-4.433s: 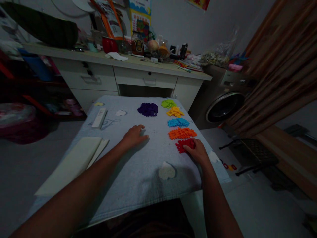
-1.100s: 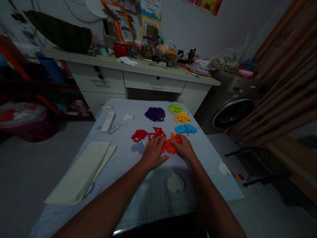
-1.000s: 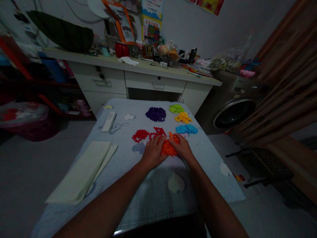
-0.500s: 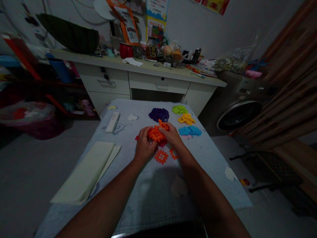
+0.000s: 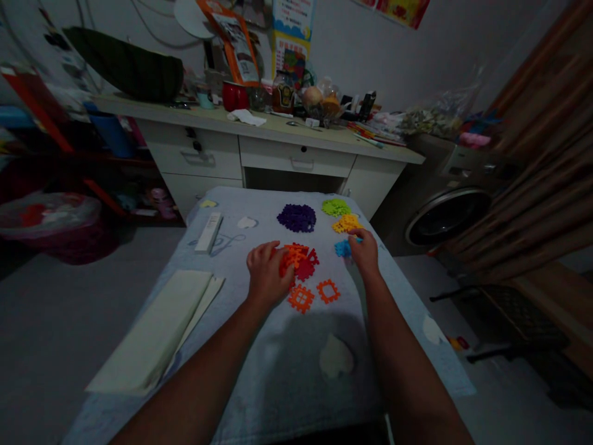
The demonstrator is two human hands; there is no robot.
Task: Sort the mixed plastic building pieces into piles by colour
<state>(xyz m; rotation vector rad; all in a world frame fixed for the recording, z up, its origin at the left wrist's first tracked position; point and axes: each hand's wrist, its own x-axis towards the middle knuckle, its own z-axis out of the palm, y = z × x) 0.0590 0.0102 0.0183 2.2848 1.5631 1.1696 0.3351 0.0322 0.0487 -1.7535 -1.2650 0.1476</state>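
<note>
On a table covered by a pale blue cloth [image 5: 278, 364] lie heaps of flat plastic interlocking tiles. My left hand [image 5: 265, 272] rests with curled fingers against a mixed red and orange heap [image 5: 301, 262]. Two loose orange tiles [image 5: 314, 295] lie just in front of that heap. My right hand [image 5: 365, 252] lies palm down over the blue heap [image 5: 343, 248], covering most of it. Behind them sit a purple heap [image 5: 297, 217], a green heap [image 5: 336, 207] and a yellow heap [image 5: 346, 223].
A white remote [image 5: 209, 224] and folded cream paper [image 5: 155, 330] lie on the table's left side. A cluttered white desk [image 5: 259, 139] stands behind, a washing machine [image 5: 447, 207] to the right, and a dark chair [image 5: 509, 312] beside the table.
Both hands carried the orange tiles onto the red ones in the middle. My right hand then let go and moved right onto the blue heap; two orange tiles were left behind.
</note>
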